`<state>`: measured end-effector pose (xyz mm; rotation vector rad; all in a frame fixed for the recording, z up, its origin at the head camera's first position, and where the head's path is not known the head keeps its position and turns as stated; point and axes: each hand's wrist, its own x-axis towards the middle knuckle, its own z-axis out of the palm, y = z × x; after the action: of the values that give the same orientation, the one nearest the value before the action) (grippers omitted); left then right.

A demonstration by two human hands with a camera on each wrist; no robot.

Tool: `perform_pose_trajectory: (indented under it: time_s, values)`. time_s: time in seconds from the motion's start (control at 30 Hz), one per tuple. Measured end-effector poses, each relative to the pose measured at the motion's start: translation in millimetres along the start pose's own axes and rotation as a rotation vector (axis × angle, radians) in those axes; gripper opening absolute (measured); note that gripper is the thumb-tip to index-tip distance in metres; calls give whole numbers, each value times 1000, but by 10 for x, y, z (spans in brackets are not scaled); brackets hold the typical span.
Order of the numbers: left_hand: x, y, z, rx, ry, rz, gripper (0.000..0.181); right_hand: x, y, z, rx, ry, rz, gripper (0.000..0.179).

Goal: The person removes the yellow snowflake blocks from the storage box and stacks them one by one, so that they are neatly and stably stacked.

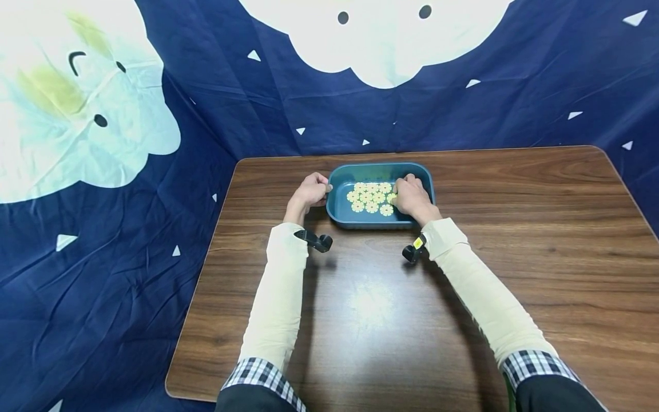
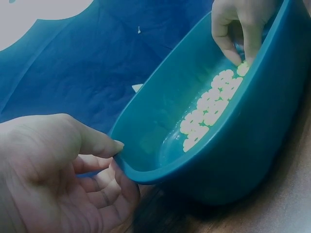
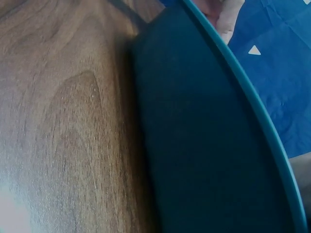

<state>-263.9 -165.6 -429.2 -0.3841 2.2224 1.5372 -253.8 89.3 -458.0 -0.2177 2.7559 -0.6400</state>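
A teal, rounded rectangular plastic tub (image 1: 360, 225) stands near the table's far edge. On its floor lie several pale yellow flower-shaped pieces (image 1: 372, 206), set close together in rows. My left hand (image 1: 311, 191) holds the tub's left end; in the left wrist view the thumb (image 2: 104, 144) lies on the rim with the fingers curled below it outside. Reaching over the near right side, my right hand (image 1: 413, 197) is inside the tub. Its thumb and finger pinch one flower piece (image 2: 243, 68) at the right of the group. In the right wrist view the tub's wall (image 3: 194, 126) hides most of that hand.
The brown wood-grain table (image 1: 525, 240) spreads around the tub, with a bright glare spot in front of it. A dark blue cloth (image 1: 401, 114) with white cloud shapes hangs behind and to the left. Each wrist carries a small black camera (image 1: 323, 243).
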Motion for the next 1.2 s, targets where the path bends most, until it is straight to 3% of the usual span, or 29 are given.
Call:
perform_pose_trajectory:
  time_s: [0.77, 1.0, 1.2]
  values:
    - [-10, 1, 2, 42, 1, 4, 8, 25, 9, 22, -123, 53, -15, 39]
    - [-26, 2, 8, 31, -4, 8, 9, -25, 3, -6, -8, 104, -32, 16]
    - [-25, 8, 6, 35, -6, 6, 9, -49, 6, -34, 176, 109, -34, 19]
